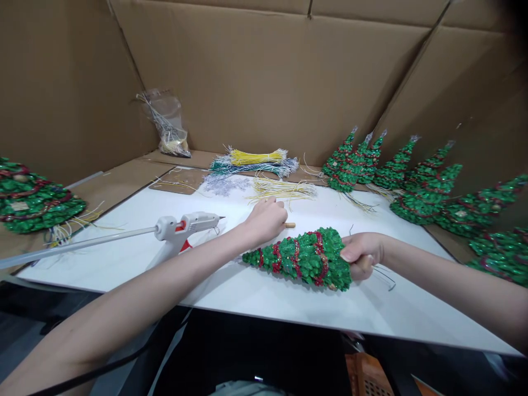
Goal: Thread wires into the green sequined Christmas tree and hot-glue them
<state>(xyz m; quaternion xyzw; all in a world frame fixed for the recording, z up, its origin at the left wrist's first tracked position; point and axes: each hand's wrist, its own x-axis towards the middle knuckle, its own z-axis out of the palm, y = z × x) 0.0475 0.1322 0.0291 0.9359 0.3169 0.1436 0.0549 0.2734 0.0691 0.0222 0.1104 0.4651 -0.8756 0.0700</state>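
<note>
My right hand (363, 256) is closed round the base end of a green artificial Christmas tree (305, 258). The tree lies on its side above the white board, its tip pointing left, with red glittery garland round it. My left hand (268, 220) reaches across to the near edge of a loose bundle of yellow and white wires (284, 188). Its fingers are curled together, and what they pinch, if anything, is hidden. Beside that hand a short wooden stick (290, 225) pokes out; I cannot tell whether the hand touches it. Thin dark wires (385, 278) stick out near my right hand.
A white glue gun (185, 226) with a long glue stick stands left of my left forearm. Several finished trees (429, 192) line the right side; another tree (37, 198) is at left. Tied yellow wires (258, 158) and a plastic bag (171, 126) sit by the cardboard wall (264, 82).
</note>
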